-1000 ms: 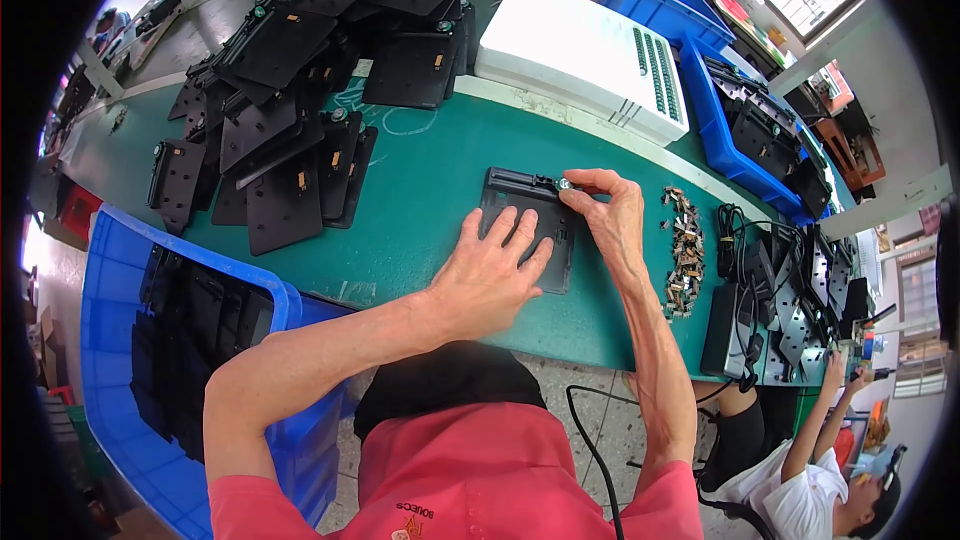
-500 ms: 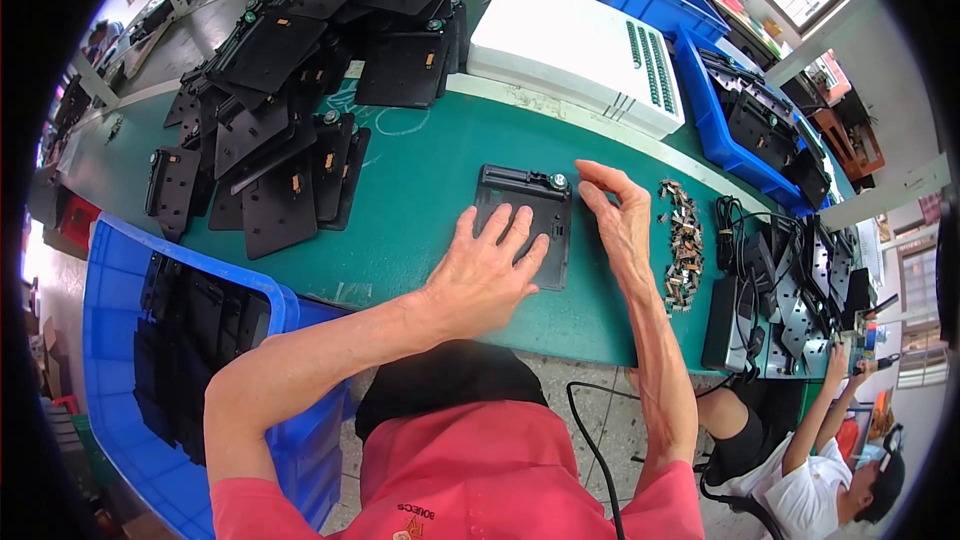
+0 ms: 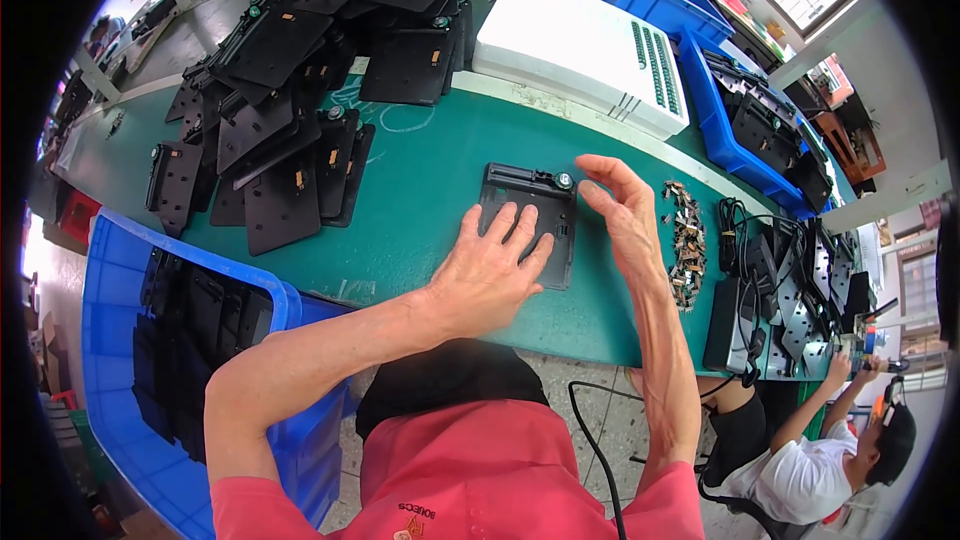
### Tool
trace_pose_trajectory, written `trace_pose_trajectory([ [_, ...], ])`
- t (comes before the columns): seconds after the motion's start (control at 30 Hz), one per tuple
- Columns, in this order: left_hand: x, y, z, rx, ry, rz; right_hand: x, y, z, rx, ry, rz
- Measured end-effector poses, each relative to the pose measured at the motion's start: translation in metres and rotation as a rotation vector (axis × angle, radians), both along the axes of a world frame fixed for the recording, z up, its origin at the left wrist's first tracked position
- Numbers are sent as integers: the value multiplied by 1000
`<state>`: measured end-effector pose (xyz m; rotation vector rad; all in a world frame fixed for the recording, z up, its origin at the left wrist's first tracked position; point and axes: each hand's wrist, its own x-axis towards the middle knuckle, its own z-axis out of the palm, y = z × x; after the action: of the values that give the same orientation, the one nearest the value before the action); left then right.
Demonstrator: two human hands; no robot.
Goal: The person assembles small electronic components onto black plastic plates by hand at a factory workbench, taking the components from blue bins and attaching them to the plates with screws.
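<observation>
1. Centre of the frame: a black rectangular plastic panel [image 3: 564, 235] lies flat on a green tabletop [image 3: 425, 165], a round green-topped knob [image 3: 563, 181] at its upper right corner.
2. The left hand [image 3: 490, 265] lies palm down over the panel, fingers fanned and gripping nothing; it covers the panel's lower left edge, leaving the top and right edges visible.
3. The right hand [image 3: 622, 215] is just right of the knob, apart from it, thumb and forefinger parted with nothing visible between them.
4. Left of the panel, a broad strip of green surface reaches a pile of black panels [image 3: 275, 50] at upper left.
5. To the right, a narrower strip separates the panel from a heap of small metal parts [image 3: 687, 250].
6. Above the panel, more green runs up to a white box [image 3: 570, 50].
7. Below, the table's front edge curves near the person's waist; a blue bin [image 3: 190, 250] adjoins it at lower left.
</observation>
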<state>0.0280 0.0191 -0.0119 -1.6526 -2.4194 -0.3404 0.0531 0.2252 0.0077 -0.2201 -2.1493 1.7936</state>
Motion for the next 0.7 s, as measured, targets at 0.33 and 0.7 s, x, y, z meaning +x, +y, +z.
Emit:
trace_pose_trajectory([
  [0.33, -1, 1, 0, -3, 4, -4, 0, 4, -11, 224, -90, -83],
  [0.7, 0, 2, 6, 6, -23, -27, -3, 6, -17, 261, -41, -87],
])
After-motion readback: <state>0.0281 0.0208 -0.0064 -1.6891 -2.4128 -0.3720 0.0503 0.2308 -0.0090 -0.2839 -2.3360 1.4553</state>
